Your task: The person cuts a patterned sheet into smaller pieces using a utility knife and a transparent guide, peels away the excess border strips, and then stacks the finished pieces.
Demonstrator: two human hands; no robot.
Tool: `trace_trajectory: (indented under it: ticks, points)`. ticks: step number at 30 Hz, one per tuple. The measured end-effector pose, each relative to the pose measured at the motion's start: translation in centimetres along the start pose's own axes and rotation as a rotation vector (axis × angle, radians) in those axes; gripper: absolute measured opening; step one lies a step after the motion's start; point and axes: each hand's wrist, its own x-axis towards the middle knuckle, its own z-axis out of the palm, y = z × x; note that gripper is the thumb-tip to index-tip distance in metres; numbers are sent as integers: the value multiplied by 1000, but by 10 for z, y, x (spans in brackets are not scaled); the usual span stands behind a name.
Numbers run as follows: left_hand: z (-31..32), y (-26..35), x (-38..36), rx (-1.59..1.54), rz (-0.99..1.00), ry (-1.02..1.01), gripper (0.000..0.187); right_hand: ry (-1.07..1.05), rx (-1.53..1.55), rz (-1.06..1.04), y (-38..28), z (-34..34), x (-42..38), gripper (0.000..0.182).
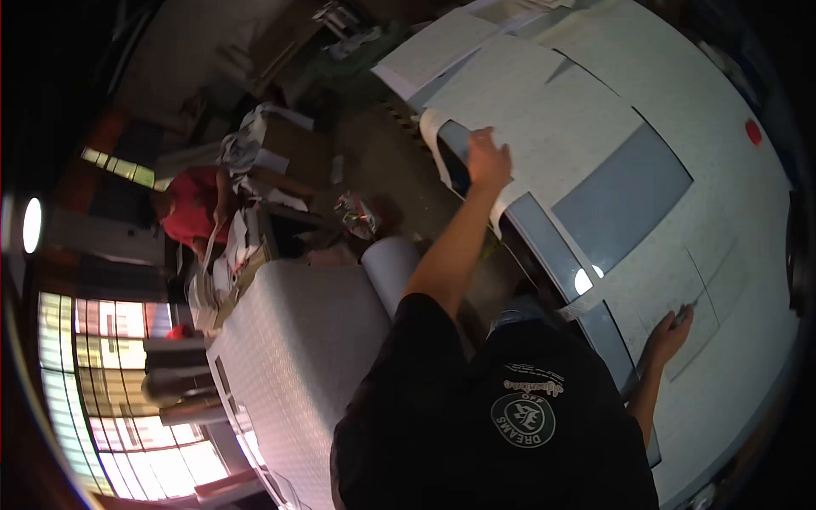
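My left hand reaches over the near edge of the table, its fingers apart on a pale sheet, beside a curled white strip that hangs at the edge. My right hand is closed around a slim, grey pointed tool, possibly a knife; its exact kind is too small to make out. The tool's tip points away from me over another pale sheet marked with thin dark lines. Between the two hands, a blue-grey rectangle of table surface shows through a gap among the sheets.
A red round spot lies at the far right of the table. Behind me to the left stand a second table with a pale covering and a roll of material. A person in a red top works by piled material near barred windows.
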Motion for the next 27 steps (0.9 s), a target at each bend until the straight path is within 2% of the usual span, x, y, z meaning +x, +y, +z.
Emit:
trace_trajectory:
  ticks: [1,2,3,4,6,7,8,9,12,14,17,25,27]
  points:
    - [23,-2,-15,-77,108,-22,56,-20,-21,46,-25,-10,-6,47]
    - [37,8,-30,-101,124,-143,55,-60,22,103,-38,-12,-7,47]
    - [53,17,-53,-95,171,-137,54,-87,59,168,-43,-14,-7,46]
    - [54,28,-70,-76,163,-310,58,-95,33,120,-27,-13,-3,47]
    - [83,22,-114,39,262,-289,62,-119,9,48,-18,-7,2,48]
    - [81,21,-119,42,237,-273,62,-132,-16,119,-32,-11,-3,49]
    - [77,24,-119,10,219,-325,62,-141,-43,194,-41,-14,-5,50]
    - [74,26,-118,-21,207,-379,63,-152,-44,179,-33,-10,-3,50]
    - [72,26,-117,-59,227,-351,62,-126,-59,110,-9,-4,4,50]
    - [65,31,-115,-57,208,-361,61,-136,-281,66,-1,-4,6,53]
    - [65,31,-112,-80,204,-383,61,-120,-403,13,17,0,12,54]
    - [79,27,-119,-143,213,-346,60,-108,-449,-5,44,0,21,58]
    - [69,31,-114,-117,198,-443,60,-115,-480,-23,54,2,23,61]
